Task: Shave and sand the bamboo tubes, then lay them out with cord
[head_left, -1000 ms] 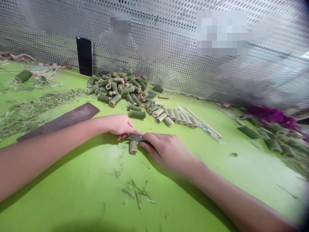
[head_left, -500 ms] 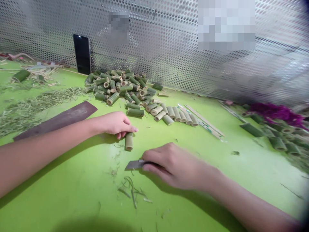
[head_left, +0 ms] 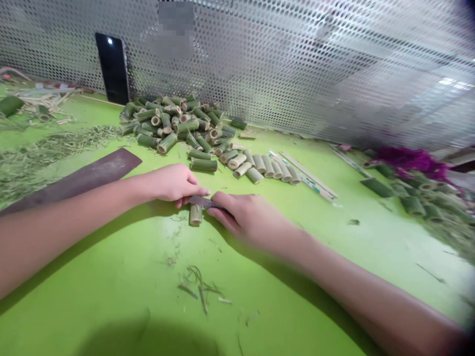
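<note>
A short, pale bamboo piece (head_left: pixel 195 216) lies on the green table (head_left: pixel 122 282), its open end towards me. My left hand (head_left: pixel 174 184) pinches its far end with thumb and fingers. The handle of a knife (head_left: pixel 202 201) is in my right hand (head_left: pixel 248 215), fingers closed round it. Its flat blade lies across the upper part of the bamboo piece, close to my left fingertips. Thin green shavings (head_left: pixel 200 289) are scattered nearer to me.
A heap of green bamboo pieces (head_left: pixel 181 123) lies at the back, beside a row of peeled ones (head_left: pixel 276 168). A phone (head_left: pixel 112 69) leans on the perforated metal wall (head_left: pixel 260 64). A dark flat strip (head_left: pixel 81 175) is at left, purple material (head_left: pixel 411 162) at right.
My right hand has moved up and left with the knife, from below the bamboo piece to over it. The left hand still pinches the piece. The view has shifted slightly.
</note>
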`<state>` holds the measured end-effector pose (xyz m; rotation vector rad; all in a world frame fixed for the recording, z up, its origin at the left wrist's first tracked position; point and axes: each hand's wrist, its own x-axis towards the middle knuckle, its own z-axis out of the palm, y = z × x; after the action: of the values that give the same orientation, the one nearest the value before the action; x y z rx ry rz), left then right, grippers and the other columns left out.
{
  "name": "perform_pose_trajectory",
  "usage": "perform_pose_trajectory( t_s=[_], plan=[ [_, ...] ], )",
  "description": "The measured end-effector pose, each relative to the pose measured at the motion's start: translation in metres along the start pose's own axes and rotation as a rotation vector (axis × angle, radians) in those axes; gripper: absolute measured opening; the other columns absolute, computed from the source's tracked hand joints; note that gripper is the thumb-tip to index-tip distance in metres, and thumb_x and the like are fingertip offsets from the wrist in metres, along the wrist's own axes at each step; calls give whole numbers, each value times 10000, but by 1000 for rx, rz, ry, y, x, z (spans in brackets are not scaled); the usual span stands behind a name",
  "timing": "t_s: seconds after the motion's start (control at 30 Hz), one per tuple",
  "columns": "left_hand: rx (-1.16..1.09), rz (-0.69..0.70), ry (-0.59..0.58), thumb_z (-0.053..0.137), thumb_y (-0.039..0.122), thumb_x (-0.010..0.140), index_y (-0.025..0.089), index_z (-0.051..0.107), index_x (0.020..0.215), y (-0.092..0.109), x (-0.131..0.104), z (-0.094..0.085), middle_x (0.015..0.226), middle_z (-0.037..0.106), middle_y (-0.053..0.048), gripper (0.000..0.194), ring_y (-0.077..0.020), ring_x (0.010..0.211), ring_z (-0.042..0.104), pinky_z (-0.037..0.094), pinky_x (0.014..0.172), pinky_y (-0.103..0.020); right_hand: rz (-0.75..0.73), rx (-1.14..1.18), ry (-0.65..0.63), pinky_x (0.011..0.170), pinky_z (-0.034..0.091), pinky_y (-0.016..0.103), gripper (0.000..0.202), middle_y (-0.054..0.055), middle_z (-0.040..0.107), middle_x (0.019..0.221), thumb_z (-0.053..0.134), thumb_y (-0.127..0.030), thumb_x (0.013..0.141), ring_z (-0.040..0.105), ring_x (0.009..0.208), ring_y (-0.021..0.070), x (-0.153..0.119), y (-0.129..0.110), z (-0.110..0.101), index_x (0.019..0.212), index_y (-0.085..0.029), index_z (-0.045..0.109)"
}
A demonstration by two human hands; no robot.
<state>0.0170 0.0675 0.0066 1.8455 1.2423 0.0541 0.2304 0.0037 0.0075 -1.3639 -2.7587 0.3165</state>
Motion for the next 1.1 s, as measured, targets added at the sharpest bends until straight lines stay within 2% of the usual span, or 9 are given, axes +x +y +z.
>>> perform_pose_trajectory(
  t_s=[0.13,0.3,0.37,0.43,0.57,0.7,0.87,1.0,1.1],
  plan=[
    [-26,22,-23,707,535,906,199,626,558,-3,0,1,470,610,30,490,-120,441,539,426,619,-291,-32,136,-56,549,315,258,247,-3,647,725,474,-346,1082,506,549,111,-4,1,-6,973,-189,630],
    [-104,21,-4,699,536,913,190,688,640,-10,1,-1,553,675,6,440,-125,473,577,454,607,-290,-231,294,-188,550,372,247,316,-19,635,704,445,-356,1091,516,545,101,-20,-3,-6,905,-189,636],
    [-126,27,-21,720,572,883,191,687,657,-12,2,-1,561,672,6,444,-124,467,572,449,577,-284,-276,301,-154,542,353,249,337,-17,625,693,409,-365,1100,488,534,102,-25,-2,-3,932,-181,635],
    [-145,37,-46,747,606,845,195,666,654,-14,2,-1,559,657,15,460,-120,457,564,437,548,-277,-316,276,-61,540,334,252,367,-11,619,682,381,-381,1102,465,527,102,-25,3,1,926,-174,628],
    [-163,49,-39,759,657,804,198,608,627,-14,1,1,562,641,18,515,-119,454,562,413,507,-266,-373,148,63,556,333,256,350,-2,628,686,409,-360,1079,468,543,103,-21,15,5,870,-175,620],
    [-181,64,5,722,660,836,201,547,622,-16,-2,0,496,561,29,536,-109,421,491,355,465,-257,-346,96,124,562,356,253,339,3,642,681,417,-342,1067,499,549,103,-16,25,5,884,-168,644],
    [-310,130,2,596,653,918,225,533,853,-20,-6,-6,602,538,51,437,-98,445,438,317,428,-231,-209,13,176,560,360,262,369,19,641,664,409,-359,1059,528,543,115,-13,32,4,901,-148,666],
    [-363,156,-54,657,512,910,231,476,952,-22,-9,-10,667,546,50,336,-101,494,469,331,438,-211,-207,23,165,549,347,257,385,20,645,666,399,-377,1059,518,532,114,-12,34,6,896,-155,668],
    [-337,136,-56,651,402,924,253,425,1120,-22,-10,-10,667,540,68,334,-112,486,469,349,434,-210,-195,6,167,551,333,258,371,16,639,662,415,-385,1058,510,534,116,-11,34,7,908,-159,667]
  ],
)
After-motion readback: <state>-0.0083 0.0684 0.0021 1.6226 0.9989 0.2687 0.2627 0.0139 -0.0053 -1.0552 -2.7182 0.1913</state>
